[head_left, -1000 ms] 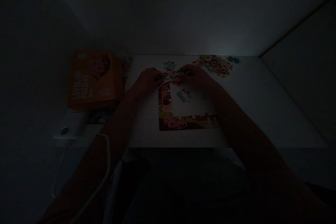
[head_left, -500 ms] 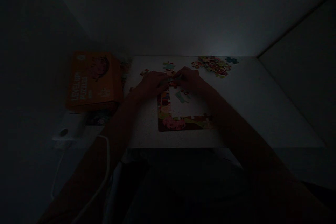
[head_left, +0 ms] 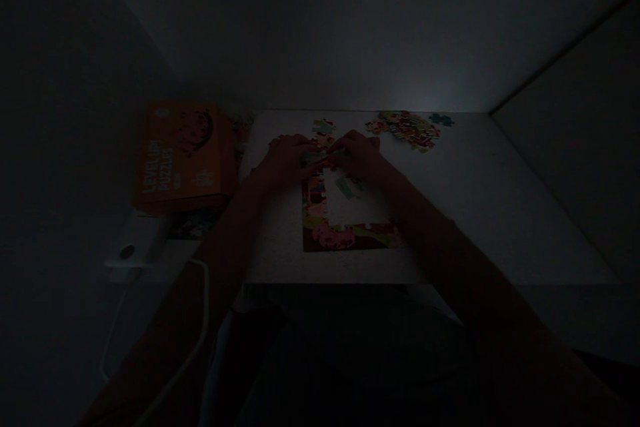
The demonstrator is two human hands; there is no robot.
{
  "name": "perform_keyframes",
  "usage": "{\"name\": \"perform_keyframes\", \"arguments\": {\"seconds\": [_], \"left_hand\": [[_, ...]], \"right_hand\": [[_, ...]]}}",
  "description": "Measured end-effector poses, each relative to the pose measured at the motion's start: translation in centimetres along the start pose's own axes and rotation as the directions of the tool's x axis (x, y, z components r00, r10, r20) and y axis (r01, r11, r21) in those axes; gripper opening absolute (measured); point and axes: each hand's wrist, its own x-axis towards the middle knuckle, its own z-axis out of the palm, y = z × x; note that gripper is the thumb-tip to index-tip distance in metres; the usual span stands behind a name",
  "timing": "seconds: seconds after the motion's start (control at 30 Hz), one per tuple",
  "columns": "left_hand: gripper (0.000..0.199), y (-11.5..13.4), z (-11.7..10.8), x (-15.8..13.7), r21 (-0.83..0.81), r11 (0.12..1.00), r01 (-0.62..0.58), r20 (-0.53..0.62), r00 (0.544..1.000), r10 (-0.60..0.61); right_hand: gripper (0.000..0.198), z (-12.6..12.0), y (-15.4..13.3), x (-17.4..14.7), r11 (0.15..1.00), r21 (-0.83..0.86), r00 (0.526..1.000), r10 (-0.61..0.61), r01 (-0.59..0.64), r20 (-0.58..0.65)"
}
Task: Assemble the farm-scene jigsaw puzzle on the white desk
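The picture is very dark. A partly joined jigsaw puzzle (head_left: pixel 333 238) lies on the white table, with pieces linked along its left side and its near edge. At its far left end, my left hand (head_left: pixel 286 161) has its fingers closed on a pale puzzle piece (head_left: pixel 314 157). My right hand (head_left: pixel 356 155) meets it from the other side, fingertips pinched at the same spot; fine contact there is hard to make out. A loose green piece (head_left: pixel 349 188) lies inside the frame of pieces. Just beyond the hands are more pieces (head_left: pixel 324 126).
An orange puzzle box (head_left: pixel 180 153) stands to the left, beside a white device (head_left: pixel 133 250) with a cable. A heap of loose pieces (head_left: pixel 407 128) lies at the table's back right, with a dark teal piece (head_left: pixel 442 120) beside it. A wall rises behind the table (head_left: pixel 500 213).
The view has shifted slightly. Both hands stay at the puzzle's far left corner, and the pale piece between their fingers shows more plainly now.
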Motion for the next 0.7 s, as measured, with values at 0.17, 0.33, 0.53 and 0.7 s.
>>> {"name": "perform_keyframes", "arguments": {"seconds": [0.17, 0.33, 0.53, 0.7], "left_hand": [[0.044, 0.1, 0.2, 0.0, 0.021, 0.998, -0.054, 0.025, 0.998, 0.054], [0.045, 0.3, 0.0, 0.0, 0.075, 0.995, -0.069, 0.084, 0.995, 0.063], [0.046, 1.2, -0.8, -0.7, 0.076, 0.996, -0.040, 0.094, 0.995, 0.033], [0.046, 1.3, -0.8, -0.7, 0.080, 0.996, -0.032, 0.098, 0.995, 0.024]], "right_hand": [[0.031, -0.3, -0.4, -0.1, 0.998, -0.070, 1.000, 0.004, -0.004, 0.000], [0.033, -0.4, -0.9, -0.3, 0.991, -0.128, 1.000, 0.031, -0.030, 0.007], [0.033, -1.4, -1.0, -0.6, 0.986, -0.155, 0.998, 0.056, -0.059, -0.020], [0.035, -1.9, -0.1, 2.0, 0.979, -0.120, 0.987, 0.159, -0.162, -0.037]]}}
